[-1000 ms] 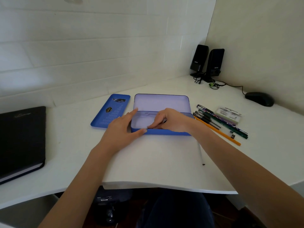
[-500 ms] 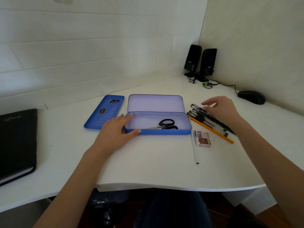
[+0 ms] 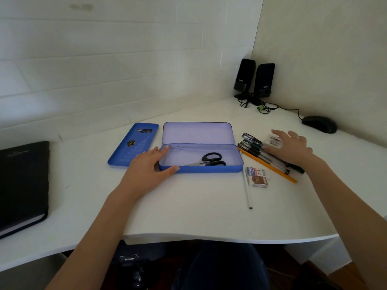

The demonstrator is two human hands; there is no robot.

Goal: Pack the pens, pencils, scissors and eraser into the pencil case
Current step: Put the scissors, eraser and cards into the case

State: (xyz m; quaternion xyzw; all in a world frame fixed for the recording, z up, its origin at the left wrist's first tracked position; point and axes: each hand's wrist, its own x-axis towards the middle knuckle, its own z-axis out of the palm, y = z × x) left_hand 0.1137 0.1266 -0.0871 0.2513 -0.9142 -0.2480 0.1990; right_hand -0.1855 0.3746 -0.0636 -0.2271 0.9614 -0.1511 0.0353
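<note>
The blue pencil case [image 3: 209, 169] lies open at the middle of the desk, lid tipped back. Black-handled scissors [image 3: 210, 159] lie inside it. My left hand [image 3: 147, 169] rests against the case's left end, thumb on the front wall, fingers on the left rim. My right hand [image 3: 290, 148] hovers spread over the bundle of dark pens [image 3: 254, 150] to the right of the case, holding nothing. An orange pencil [image 3: 272, 169] lies alongside the pens. An eraser in a printed sleeve [image 3: 257, 176] sits by the case's right front corner. A thin white pencil [image 3: 247, 190] lies in front of it.
A blue tin insert tray [image 3: 134, 143] lies left of the case. A black notebook [image 3: 23, 185] sits at the far left. Two black speakers [image 3: 254, 80] with cables stand in the corner, and a black mouse [image 3: 319, 124] lies at the far right. The desk's curved front edge [image 3: 199, 237] is near me.
My right hand left the scissors in the case and moved right, over the pens. The eraser, earlier beyond the pens, now lies by the case's right front corner. My left hand stayed put.
</note>
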